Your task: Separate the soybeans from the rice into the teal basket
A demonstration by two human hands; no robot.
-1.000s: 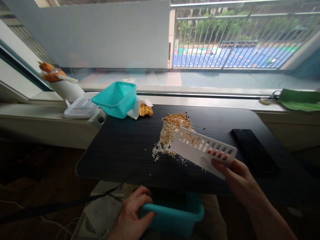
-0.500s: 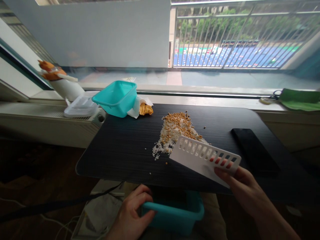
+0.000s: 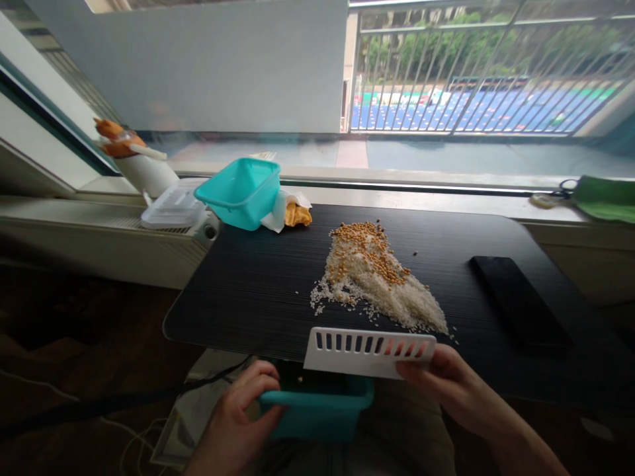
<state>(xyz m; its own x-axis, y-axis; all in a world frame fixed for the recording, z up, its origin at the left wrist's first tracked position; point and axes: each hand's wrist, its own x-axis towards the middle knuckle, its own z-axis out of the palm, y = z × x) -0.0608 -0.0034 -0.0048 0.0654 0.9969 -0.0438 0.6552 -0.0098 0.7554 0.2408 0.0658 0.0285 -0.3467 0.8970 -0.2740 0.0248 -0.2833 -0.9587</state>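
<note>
Below the table's front edge, my left hand point(image 3: 251, 406) grips the left rim of a teal plastic bin point(image 3: 317, 416). Inside the bin it is dark, and a small pale speck shows there. In my right hand point(image 3: 446, 380) is a white slotted plastic plate point(image 3: 367, 352), pinched at its right end and held along the front edge, partly over the bin. Just beyond the plate lies a spread pile of white rice point(image 3: 407, 301) mixed with yellow soybeans point(image 3: 364, 238). The beans sit mostly at the back of the pile, the rice toward the front right.
A black phone-like slab point(image 3: 516, 297) lies on the right of the dark table point(image 3: 238, 291). At the back left stands another teal bin point(image 3: 243, 198) beside crumpled tissue and an orange-yellow scrap point(image 3: 297, 214). A clear lid point(image 3: 176, 205) rests on the heater; scissors point(image 3: 565, 188) and green cloth point(image 3: 608, 198) lie on the sill.
My right hand has drawn the slotted plate toward me and left, from the pile to the table's front edge, now more level. The lower bin and my left hand have shifted slightly left.
</note>
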